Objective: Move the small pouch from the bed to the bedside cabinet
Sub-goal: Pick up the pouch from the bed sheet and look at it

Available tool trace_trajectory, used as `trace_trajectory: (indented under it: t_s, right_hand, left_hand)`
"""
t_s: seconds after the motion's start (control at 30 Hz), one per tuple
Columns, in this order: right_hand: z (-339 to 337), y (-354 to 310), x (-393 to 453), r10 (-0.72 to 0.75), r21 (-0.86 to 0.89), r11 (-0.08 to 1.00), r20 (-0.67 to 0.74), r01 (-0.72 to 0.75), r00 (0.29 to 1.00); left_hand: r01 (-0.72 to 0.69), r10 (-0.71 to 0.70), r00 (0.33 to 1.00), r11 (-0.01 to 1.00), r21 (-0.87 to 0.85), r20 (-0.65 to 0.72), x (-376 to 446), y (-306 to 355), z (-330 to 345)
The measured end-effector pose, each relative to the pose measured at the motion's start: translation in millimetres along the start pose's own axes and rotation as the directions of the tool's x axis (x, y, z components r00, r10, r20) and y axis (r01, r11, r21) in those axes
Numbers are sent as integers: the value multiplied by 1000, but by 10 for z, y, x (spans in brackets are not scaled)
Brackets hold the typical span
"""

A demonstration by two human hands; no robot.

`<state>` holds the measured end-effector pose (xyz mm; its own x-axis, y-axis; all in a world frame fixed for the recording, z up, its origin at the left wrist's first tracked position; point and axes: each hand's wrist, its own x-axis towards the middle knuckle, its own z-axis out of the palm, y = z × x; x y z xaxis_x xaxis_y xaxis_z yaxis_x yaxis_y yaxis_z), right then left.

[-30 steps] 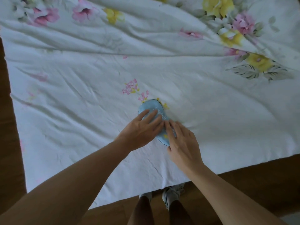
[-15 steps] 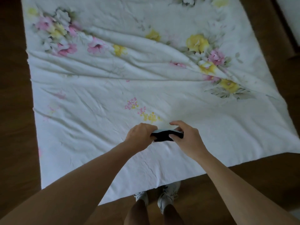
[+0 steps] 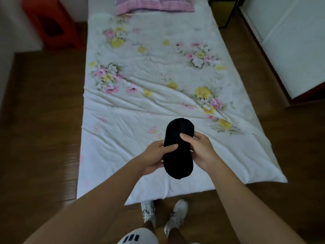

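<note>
The small pouch (image 3: 178, 155) is an oval, and its side facing me is black. It is held up in the air above the foot of the bed (image 3: 158, 76), long axis pointing away from me. My left hand (image 3: 154, 156) grips its left edge with the thumb across the front. My right hand (image 3: 198, 148) grips its right edge, thumb on top. A dark cabinet with a yellow front (image 3: 222, 10) stands at the head of the bed on the right.
The bed has a white sheet with pink and yellow flowers and a purple pillow (image 3: 154, 4) at the far end. An orange object (image 3: 51, 23) stands at the far left. A white panel (image 3: 295, 41) runs along the right. Wooden floor surrounds the bed; my feet (image 3: 163, 215) stand at its foot.
Both hands lifted the pouch off the sheet and turned it so its black side faces me instead of the blue one. The view pulled back, showing the whole bed.
</note>
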<state>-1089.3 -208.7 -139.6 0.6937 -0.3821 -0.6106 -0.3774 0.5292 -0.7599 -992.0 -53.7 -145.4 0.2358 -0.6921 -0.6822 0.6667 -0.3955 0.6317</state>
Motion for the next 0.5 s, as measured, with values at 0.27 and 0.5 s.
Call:
trace_trajectory:
  t_s: [0.27,0.5]
  right_hand:
    - [322,-412,-489,-68,38,997,-4,68,998]
    - [477,-620,-827,-255,-27,966,79,258,964]
  left_hand:
    - [-41,45,989,999,34,-141,-783,75,317]
    - [-88,75,977,994,-57,-200,-1116,158,438]
